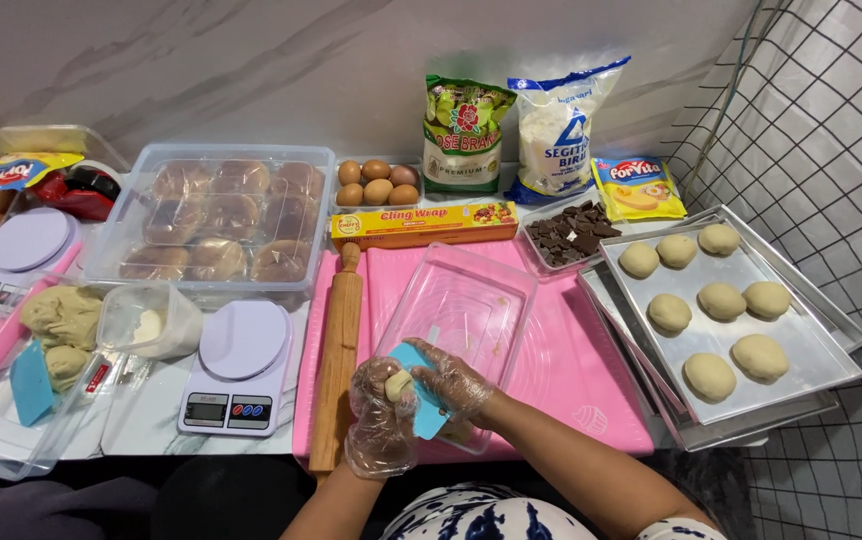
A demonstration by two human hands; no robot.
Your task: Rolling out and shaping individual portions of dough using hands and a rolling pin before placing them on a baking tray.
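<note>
A small lump of pale dough (397, 385) sits in the cupped, gloved left hand (381, 415), low in the scene over the near edge of the pink mat (591, 370). At 3 o'clock from it, touching, the gloved right hand (456, 385) grips a blue plastic scraper (421, 400); the scraper's long axis runs from 11 o'clock down to 5 o'clock, its upper end against the dough and its lower end pointing toward the person. The lump itself is roundish, with no clear long axis. Both hands are closed around what they hold. Directly behind them, toward 12 o'clock, lies an empty clear plastic tray (466, 300), tilted on the mat. At 9 o'clock, just beside the left hand, a wooden rolling pin (338, 360) lies with its long axis near 12 to 6 o'clock. Farther at 9 o'clock stands a white kitchen scale (236, 370), then a small tub (151, 320) and a mass of dough (63, 318) with a second blue scraper (31, 382). At 3 o'clock, well apart, a metal baking tray (811, 365) bears seven dough balls (721, 300). Toward 12 o'clock stand a lidded box of buns (216, 220), a tray of eggs (378, 182), a yellow wrap box (423, 224), chopped chocolate (571, 235) and three food bags (551, 125).
</note>
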